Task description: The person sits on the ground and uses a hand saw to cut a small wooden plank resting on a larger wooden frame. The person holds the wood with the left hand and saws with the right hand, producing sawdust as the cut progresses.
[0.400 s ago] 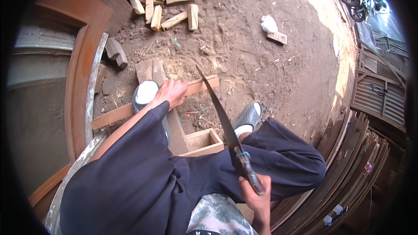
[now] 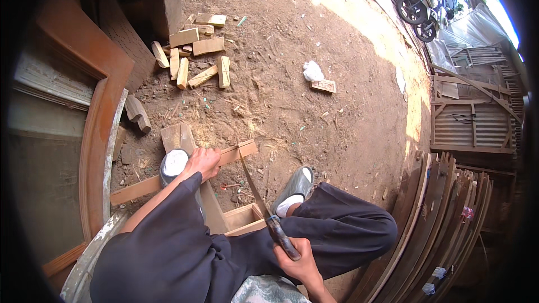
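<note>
My left hand (image 2: 204, 163) is closed over a narrow wooden strip (image 2: 135, 190), pressing it onto a longer board (image 2: 212, 207) on the ground. My left foot (image 2: 175, 163), in a grey shoe, also bears on the board beside the strip. In my right hand (image 2: 299, 261) is the dark, wrapped handle of a handsaw (image 2: 257, 195). Its rusty blade points away from me, and the tip end crosses the strip near its right end, right of my left hand. Whether the teeth touch the wood I cannot tell.
An open wooden box (image 2: 245, 216) stands between my legs. Several cut wood blocks (image 2: 208, 46) lie scattered at the far left. A brown wooden frame (image 2: 98, 118) leans at left; stacked planks (image 2: 426, 207) stand at right. A brick (image 2: 324, 86) and white bag (image 2: 313, 71) lie ahead.
The saw has come down and left, from apart in front of my right leg to across the strip's right end. My left hand keeps its grip. The whole view has also shifted.
</note>
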Demonstrator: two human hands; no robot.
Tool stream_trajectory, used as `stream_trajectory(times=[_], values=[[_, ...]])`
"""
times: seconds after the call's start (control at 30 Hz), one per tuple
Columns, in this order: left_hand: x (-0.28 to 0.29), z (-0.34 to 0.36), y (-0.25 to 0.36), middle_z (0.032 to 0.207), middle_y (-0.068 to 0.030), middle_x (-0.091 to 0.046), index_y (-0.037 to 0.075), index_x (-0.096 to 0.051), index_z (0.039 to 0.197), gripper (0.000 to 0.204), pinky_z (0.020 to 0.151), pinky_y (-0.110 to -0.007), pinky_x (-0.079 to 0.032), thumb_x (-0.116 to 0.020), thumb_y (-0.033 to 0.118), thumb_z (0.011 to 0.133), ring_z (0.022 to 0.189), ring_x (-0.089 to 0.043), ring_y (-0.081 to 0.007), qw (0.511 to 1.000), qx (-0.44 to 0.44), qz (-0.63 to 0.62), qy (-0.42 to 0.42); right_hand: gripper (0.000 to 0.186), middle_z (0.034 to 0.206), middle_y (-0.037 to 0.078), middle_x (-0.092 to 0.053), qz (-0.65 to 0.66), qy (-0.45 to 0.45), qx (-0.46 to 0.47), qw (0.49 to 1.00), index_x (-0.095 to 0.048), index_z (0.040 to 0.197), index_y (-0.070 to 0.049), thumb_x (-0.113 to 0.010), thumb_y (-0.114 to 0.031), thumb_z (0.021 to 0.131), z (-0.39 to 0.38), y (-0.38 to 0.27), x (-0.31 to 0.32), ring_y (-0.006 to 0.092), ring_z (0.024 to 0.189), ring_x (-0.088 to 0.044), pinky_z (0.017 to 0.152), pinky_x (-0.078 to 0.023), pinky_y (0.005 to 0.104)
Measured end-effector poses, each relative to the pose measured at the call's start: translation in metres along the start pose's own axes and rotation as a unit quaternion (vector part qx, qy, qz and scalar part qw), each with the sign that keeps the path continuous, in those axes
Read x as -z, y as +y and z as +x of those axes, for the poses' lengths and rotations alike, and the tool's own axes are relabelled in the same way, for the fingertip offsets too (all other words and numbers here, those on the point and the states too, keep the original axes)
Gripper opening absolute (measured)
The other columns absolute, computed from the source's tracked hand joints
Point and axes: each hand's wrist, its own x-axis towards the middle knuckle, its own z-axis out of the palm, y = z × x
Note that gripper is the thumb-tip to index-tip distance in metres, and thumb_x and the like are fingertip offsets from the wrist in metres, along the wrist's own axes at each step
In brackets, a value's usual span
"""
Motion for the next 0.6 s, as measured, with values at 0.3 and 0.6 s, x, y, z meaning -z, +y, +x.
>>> stream_trajectory(times=[0.3,0.6], values=[[0.002,-0.003,0.004,0.081,-0.025,-0.071,-0.004,-0.067,0.096,0.035,0.079,-0.053,-0.058,-0.077,0.024,0.077,0.083,-0.073,-0.0442,0.999,-0.028,0.027,0.031,0.033,0.053,-0.006,-0.046,0.046,-0.009,0.003,0.999,-0.053,0.064,-0.002,-0.068,-0.009,0.093,-0.01,0.01,0.019,0.0011,0.052,-0.042,0.046,-0.029,0.0261],[0.006,-0.001,0.002,0.089,-0.0246,-0.073,-0.003,-0.068,0.101,0.037,0.08,-0.052,-0.059,-0.075,0.027,0.078,0.089,-0.074,-0.0427,0.998,0.024,0.023,-0.049,0.031,0.056,-0.007,-0.041,0.008,-0.008,-0.009,1.0,-0.055,0.066,0.0,-0.069,-0.012,0.091,-0.023,0.004,0.037,0.0019,0.055,-0.037,0.049,-0.029,0.0302]])
